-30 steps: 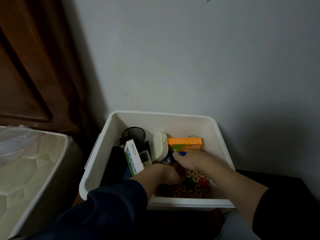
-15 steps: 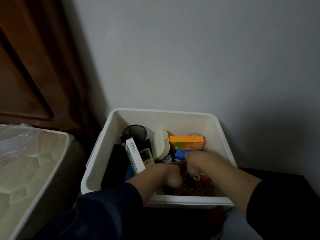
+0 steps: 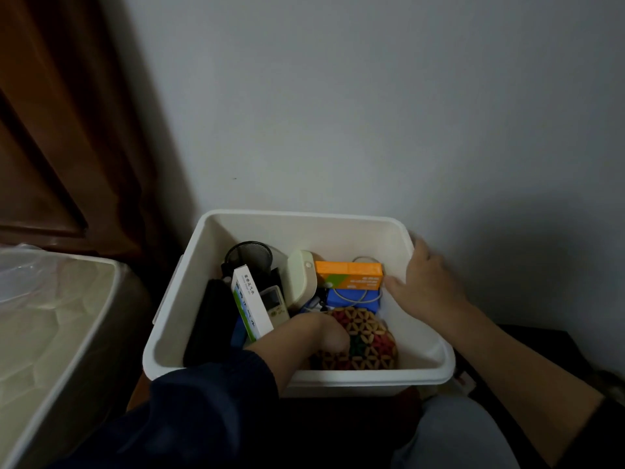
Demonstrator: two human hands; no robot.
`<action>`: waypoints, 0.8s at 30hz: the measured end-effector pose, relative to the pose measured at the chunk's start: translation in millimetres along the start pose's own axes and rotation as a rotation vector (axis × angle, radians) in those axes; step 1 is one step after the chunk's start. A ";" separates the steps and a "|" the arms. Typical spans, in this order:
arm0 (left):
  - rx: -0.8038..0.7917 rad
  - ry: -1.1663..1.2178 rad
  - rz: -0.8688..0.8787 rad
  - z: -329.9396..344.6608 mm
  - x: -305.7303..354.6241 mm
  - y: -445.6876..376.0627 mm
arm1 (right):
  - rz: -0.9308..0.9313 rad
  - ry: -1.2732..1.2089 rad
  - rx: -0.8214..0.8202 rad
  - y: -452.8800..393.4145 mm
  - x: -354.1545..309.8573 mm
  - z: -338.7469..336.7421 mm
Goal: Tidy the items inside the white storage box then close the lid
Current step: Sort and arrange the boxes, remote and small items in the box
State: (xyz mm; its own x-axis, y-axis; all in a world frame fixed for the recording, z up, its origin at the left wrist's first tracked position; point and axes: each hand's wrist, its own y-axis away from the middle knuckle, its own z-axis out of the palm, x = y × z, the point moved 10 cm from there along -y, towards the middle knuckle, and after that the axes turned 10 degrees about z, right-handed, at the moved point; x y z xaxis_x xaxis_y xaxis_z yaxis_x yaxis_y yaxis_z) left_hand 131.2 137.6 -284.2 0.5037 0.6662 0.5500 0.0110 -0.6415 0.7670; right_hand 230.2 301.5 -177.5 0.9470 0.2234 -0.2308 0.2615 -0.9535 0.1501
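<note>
White storage box (image 3: 176, 319) sits lower centre of frame, against the grey wall (image 3: 372, 113), lid off & not seen. Left hand (image 3: 324, 336) reaches down into the box from lower left, dark sleeve (image 3: 209, 401) pushed to the forearm; fingers curled under, on the woven patterned mat (image 3: 368, 340) at the box's near-right – whether they pinch it or just press on it, can't tell. Right hand (image 3: 426, 282) is at the box's right wall, upper right of the box: fingers straight & a bit spread over the rim's outer side, thumb inside pointing toward the orange carton (image 3: 348, 277).

Inside, left to right: black flat case (image 3: 209, 319) standing along the left wall; white-green carton (image 3: 250, 299) leaning upright next to it; black mesh cup (image 3: 248, 257) at the back left; small remote (image 3: 274, 302) w/ screen; cream rounded case (image 3: 301, 279) upright in the middle; orange carton lying at the back right, blue box (image 3: 351, 296) just in front of it w/ a thin white cable (image 3: 363, 297) looped over it. Mat lies nearest the camera, partly under the left hand.

Left of frame: pale quilted mattress (image 3: 50, 333) w/ clear plastic (image 3: 17, 272) on top. Upper left: brown wooden door (image 3: 50, 113). Lower right: dark surface (image 3: 541, 343), detail too dim to make out.
</note>
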 end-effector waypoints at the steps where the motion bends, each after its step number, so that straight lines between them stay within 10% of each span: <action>1: -0.001 0.059 -0.028 -0.4 -2.0 -1.0 | 0.032 -0.038 -0.069 -1.4 4.5 8.6; 16: -0.069 -0.084 -0.086 11.5 7.8 -1.4 | -0.001 -0.030 0.010 -2.8 2.7 8.1; 24: 0.412 -0.239 0.199 -44.0 18.1 38.4 | -0.506 0.174 0.508 40.2 -54.7 -24.7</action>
State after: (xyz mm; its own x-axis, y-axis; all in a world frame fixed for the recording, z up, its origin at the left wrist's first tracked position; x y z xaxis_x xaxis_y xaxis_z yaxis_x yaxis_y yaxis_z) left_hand 102.7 141.7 -230.2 0.7133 0.4418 0.5441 0.2102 -0.8754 0.4352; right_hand 193.6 256.0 -135.1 0.7604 0.6494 0.0082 0.5956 -0.6923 -0.4075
